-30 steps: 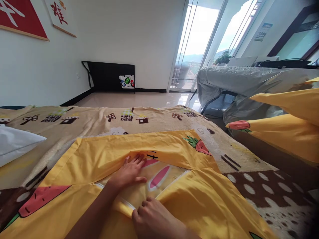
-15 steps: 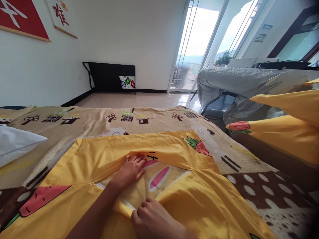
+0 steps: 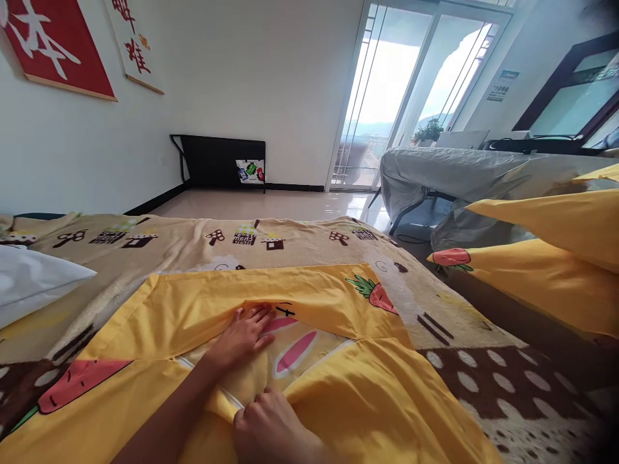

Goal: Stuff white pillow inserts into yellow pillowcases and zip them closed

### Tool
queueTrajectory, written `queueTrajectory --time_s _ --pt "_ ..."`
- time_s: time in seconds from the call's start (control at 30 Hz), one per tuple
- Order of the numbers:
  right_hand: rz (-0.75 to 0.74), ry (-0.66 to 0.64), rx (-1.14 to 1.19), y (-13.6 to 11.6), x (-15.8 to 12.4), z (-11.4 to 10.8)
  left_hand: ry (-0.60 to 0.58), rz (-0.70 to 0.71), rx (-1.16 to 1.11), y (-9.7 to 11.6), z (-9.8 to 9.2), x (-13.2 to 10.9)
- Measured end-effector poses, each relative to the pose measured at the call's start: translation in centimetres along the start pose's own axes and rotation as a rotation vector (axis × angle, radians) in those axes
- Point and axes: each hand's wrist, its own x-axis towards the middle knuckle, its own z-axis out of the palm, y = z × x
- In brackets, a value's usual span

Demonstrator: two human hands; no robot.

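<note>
two hands on yellow cotton carrot-print duvet cover (image 3: 338, 399), spread over beige patterned bed blanket (image 3: 193, 241). left hand (image 3: 242, 335) flat, fingers spread, inside zip opening; right hand (image 3: 271, 428) pinching opening edge. soft, light, wrinkle-prone; best gripped at zippered hem.

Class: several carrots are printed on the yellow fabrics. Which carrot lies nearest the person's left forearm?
The large carrot at the cover's left edge, beside the left forearm; the others sit farther right.

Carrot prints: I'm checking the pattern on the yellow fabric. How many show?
3. One carrot print lies right of the left hand, one at the cover's left edge, one on the yellow pillow. Folds may hide others.
</note>
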Motion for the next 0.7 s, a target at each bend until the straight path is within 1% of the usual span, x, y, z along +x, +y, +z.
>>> queueTrajectory --time_s 0.17,0.3,0.4,0.47,0.53,0.57,0.63,0.7 --pt "0.007 -0.109 0.023 0.0 -0.6 -1.7 0.038 0.016 0.043 -0.5 0.4 0.3" --pt "-0.028 -0.188 -0.017 -0.4 -1.2 -2.6 0.002 -0.005 0.105 -0.8 0.1 1.6" --pt "-0.034 -0.236 -0.057 -0.7 -1.3 -2.7 -0.041 -0.035 0.148 -0.4 -0.5 2.6" --pt "-0.049 -0.263 -0.061 -0.7 -1.4 -2.7 -0.052 -0.047 0.157 0.4 -1.2 2.5" --pt "-0.047 -0.249 -0.054 -0.5 -1.6 -2.6 -0.065 -0.054 0.159 1.5 -2.4 1.6" --pt "-0.039 -0.216 -0.050 -0.3 -1.7 -2.5 -0.077 -0.056 0.159 2.0 -3.1 0.8" --pt "-0.006 -0.114 -0.048 0.2 -2.0 -2.4 -0.084 -0.048 0.153 2.7 -4.5 -1.4" --pt "0.021 -0.022 -0.041 0.7 -2.3 -2.4 -0.034 -0.038 0.140 2.2 -5.6 -4.2"
